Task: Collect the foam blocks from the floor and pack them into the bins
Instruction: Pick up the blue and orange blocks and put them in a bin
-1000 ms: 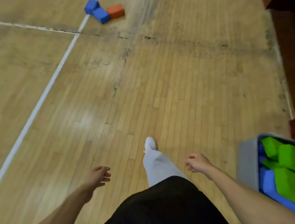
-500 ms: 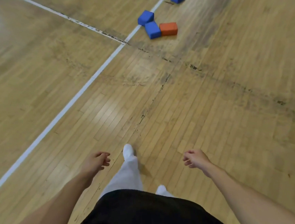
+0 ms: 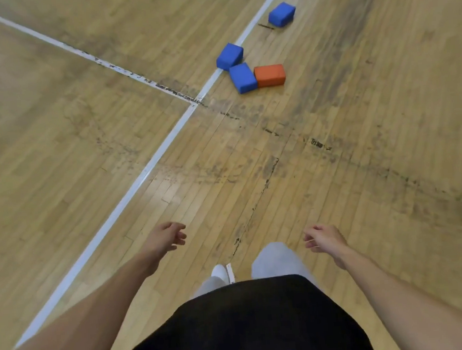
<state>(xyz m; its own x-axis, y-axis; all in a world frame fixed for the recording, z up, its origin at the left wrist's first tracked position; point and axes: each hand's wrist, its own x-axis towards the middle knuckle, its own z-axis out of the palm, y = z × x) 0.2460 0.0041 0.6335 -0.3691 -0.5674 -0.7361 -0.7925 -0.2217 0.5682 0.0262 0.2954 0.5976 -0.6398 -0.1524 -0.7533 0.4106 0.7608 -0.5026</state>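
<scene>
Stretching across the whole view, the worn tan wooden plank floor (image 3: 361,164) carries a long white painted line (image 3: 141,176) running from lower left toward the top, met by a second one from the upper left. Three rectangular foam blocks lie clustered by that line, well ahead of the person: a blue foam block (image 3: 229,56) at the line's edge, a second blue foam block (image 3: 243,77) touching it below, and an orange foam block (image 3: 269,75) butted against the second one's right side. A third blue foam block (image 3: 281,14) sits apart, farther along the line. No bin is in view.

Both hands hang low in front of the body, well apart from every block. The left hand (image 3: 164,238) is empty, fingers loosely curled; the right hand (image 3: 324,239) likewise holds nothing, fingers relaxed and bent, though a thin pale streak across them may be only blur.

The blocks will likely be light, soft and slightly squashy, with a matte skin that should not slip. Each could be taken across its short sides with one spread hand; a hard squeeze would dent it, not harm it.

Compared with a second ago, the grey bin of green and blue blocks has left the right edge, the cluster looks nearer, and the far block has come into sight.
</scene>
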